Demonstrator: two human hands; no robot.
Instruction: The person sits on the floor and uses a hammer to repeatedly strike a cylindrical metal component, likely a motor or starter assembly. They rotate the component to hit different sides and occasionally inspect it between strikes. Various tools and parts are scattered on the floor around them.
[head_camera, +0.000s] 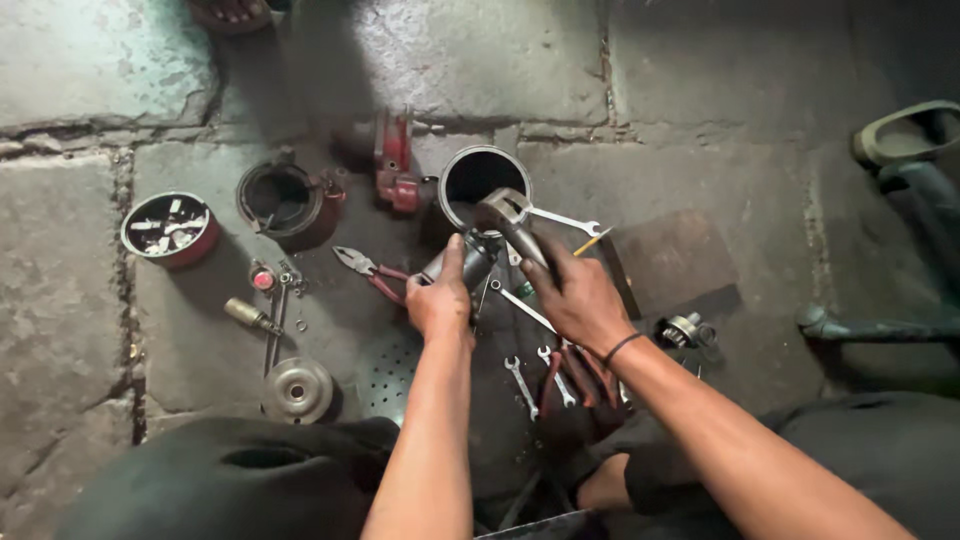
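Spanners (540, 375): small open-ended ones lie loose on the stone floor (70, 300) nearest the knees, beside red-handled pliers partly under the right forearm.
Left hand (440, 300): closed round a grey metal cylinder (470, 262), thumb up along its side.
Right hand (575, 295): wrapped on the handle of a heavy wrench (510, 222) whose head sits at the cylinder's top end.
Handling: the cylinder looks stiff, weighty and greasy, likely slick; the barrel seems the safest place to grip, as the left hand does.
Further out: red pliers (370, 268), a domed metal cover (297, 390), a red tin of small parts (168, 228), a round motor housing (285, 200), an open dark tube (483, 180).
Hidden: the joint between wrench and cylinder is covered by the fingers; I cannot tell how the wrench head stands on it. The top left and right edges are cut off and dim.
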